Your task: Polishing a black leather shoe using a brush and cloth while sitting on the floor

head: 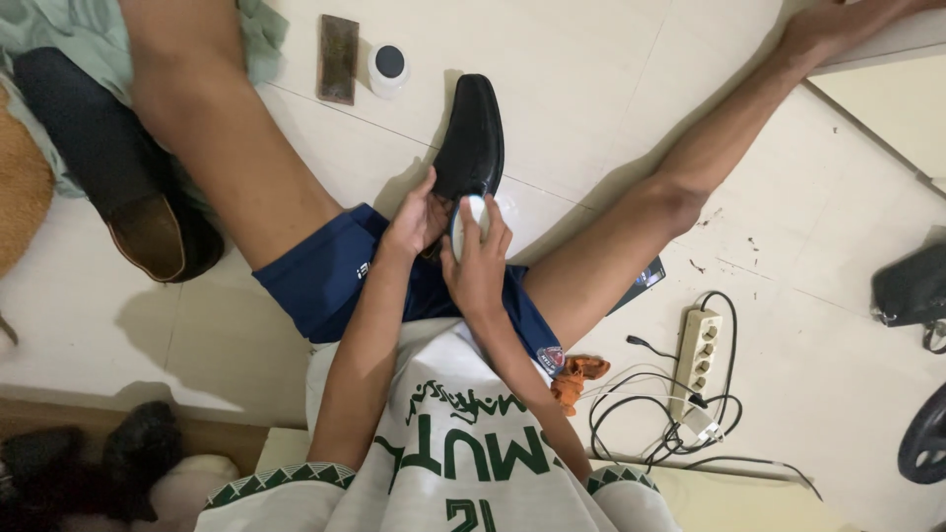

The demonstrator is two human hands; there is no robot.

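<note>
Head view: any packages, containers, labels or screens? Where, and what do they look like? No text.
Round tin: on the floor beyond the black shoe, white body, dark lid.
Flat rectangular brown piece: just left of the tin; kind unclear.
Dark flat device: under the right leg, mostly hidden, possibly a phone.
Small emblem: on the blue shorts, red and white.

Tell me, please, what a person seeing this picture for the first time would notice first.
A black shoe lies on the pale floor between the person's spread legs. The left hand grips its heel end, while the right hand presses a white object against it. A power strip with tangled cables lies at right.
</note>
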